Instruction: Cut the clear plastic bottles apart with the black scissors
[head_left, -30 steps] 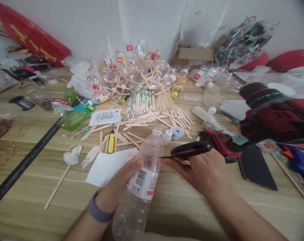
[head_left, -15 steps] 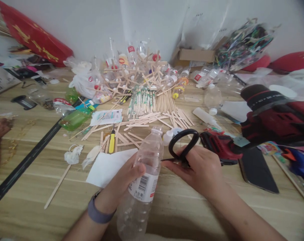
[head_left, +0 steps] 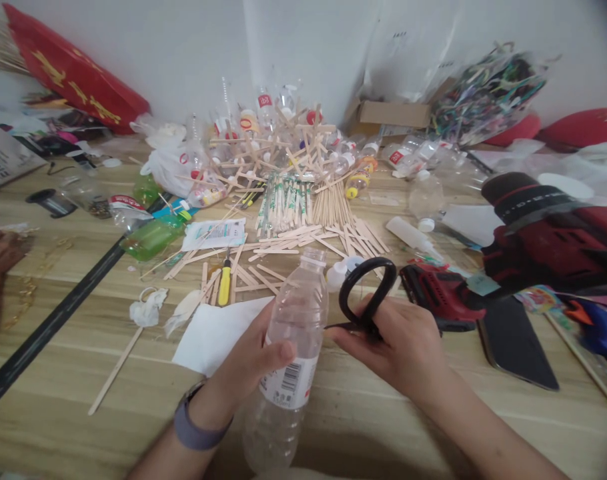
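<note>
A clear plastic bottle [head_left: 298, 313] with a white label and no cap leans slightly in front of me. My left hand [head_left: 256, 353] is wrapped round its middle, the thumb across the front by the label. In my right hand [head_left: 401, 340] is a pair of scissors [head_left: 367, 293] with black handles, one loop standing up above the fingers. The blades are mostly hidden by the fingers; a dark tip points at the bottle's right side, and I cannot tell whether it touches. Behind the bottle lies a white sheet of paper [head_left: 218, 333].
A red and black power drill [head_left: 558, 227] and a dark phone [head_left: 518, 340] lie to the right. Wooden sticks [head_left: 303, 240], a yellow screwdriver [head_left: 224, 283] and several bottles cover the table beyond. A black strip [head_left: 68, 303] runs along the left, with another person's hand [head_left: 3, 250] beyond it.
The bottle has tilted a little in my left hand, and its base has shifted slightly right. My right hand with the scissors stays almost in place beside it.
</note>
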`<state>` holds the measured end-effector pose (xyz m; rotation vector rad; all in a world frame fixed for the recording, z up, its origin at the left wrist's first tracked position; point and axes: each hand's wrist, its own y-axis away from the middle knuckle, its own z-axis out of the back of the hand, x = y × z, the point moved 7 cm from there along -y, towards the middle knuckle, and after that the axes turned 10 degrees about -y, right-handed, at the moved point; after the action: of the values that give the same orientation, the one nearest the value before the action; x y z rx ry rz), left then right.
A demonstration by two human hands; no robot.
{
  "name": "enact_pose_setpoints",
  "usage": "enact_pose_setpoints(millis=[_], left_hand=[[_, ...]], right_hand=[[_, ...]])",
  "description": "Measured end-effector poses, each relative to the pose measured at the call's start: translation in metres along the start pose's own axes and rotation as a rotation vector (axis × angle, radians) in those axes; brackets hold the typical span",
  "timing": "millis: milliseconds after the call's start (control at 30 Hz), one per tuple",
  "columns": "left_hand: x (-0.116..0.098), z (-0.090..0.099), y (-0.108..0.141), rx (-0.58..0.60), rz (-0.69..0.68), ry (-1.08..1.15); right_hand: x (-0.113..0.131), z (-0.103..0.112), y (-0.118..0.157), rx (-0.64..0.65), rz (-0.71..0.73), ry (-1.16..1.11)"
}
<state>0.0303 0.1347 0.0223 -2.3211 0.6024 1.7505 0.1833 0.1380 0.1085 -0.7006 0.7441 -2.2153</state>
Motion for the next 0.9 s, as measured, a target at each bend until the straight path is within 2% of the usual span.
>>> enact_pose_setpoints(millis=[167,400,667,900], left_hand=[[0.000,-0.001,0.001,0.019,-0.009,0.006],[0.001,-0.009,0.005,0.004,0.033,0.090],[0.006,-0.008,0.005,0.048,0.054,0.086],[0.003,-0.007,0.005,0.019,0.027,0.057]], right_hand=[[0.000,0.000,-0.001,-0.004,0.009,-0.018],[0.007,0.006,-0.002,-0.060,0.115,0.015],[0.011,0.008,-0.002,-0.068,0.176,0.141],[0.006,0.004,-0.001,-0.057,0.135,0.046]])
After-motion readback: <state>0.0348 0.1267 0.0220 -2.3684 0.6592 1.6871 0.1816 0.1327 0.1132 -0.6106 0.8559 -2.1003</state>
